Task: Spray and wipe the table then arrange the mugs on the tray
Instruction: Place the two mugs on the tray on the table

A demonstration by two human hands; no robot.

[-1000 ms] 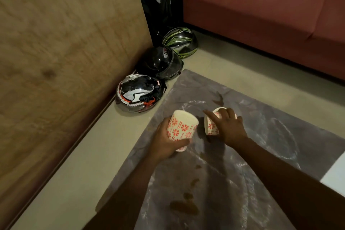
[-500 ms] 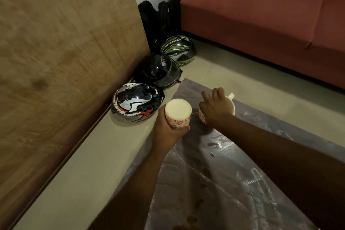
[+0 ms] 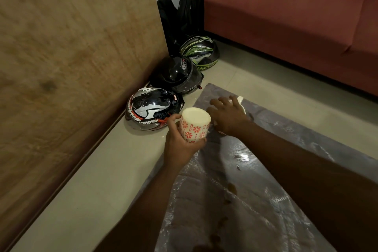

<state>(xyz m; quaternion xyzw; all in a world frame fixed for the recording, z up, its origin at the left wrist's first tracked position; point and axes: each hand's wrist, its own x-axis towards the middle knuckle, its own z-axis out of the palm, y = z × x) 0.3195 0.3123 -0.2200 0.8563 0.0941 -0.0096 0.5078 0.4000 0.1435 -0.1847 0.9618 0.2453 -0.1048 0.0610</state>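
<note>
My left hand (image 3: pixel 180 145) grips a cream mug with red flower patterns (image 3: pixel 195 126), held upside down above the near-left corner of a grey plastic-covered table (image 3: pixel 255 200). My right hand (image 3: pixel 227 117) lies over a second cream mug (image 3: pixel 241 104) near the table's far corner, with fingers curled round it; only that mug's rim and handle show past the hand. Brown spill marks (image 3: pixel 232 187) dot the table surface. No tray or spray bottle is in view.
Three helmets sit on the floor by the wooden panel (image 3: pixel 71 57): a white and black one (image 3: pixel 152 108), a black one (image 3: pixel 177 73) and a green-striped one (image 3: pixel 199 51). Dark bags (image 3: pixel 180 18) stand behind them. A red sofa (image 3: pixel 296 16) fills the back right.
Both hands have carried the mugs toward the table's far-left corner. The left mug has turned bottom-up. The view has shifted forward.
</note>
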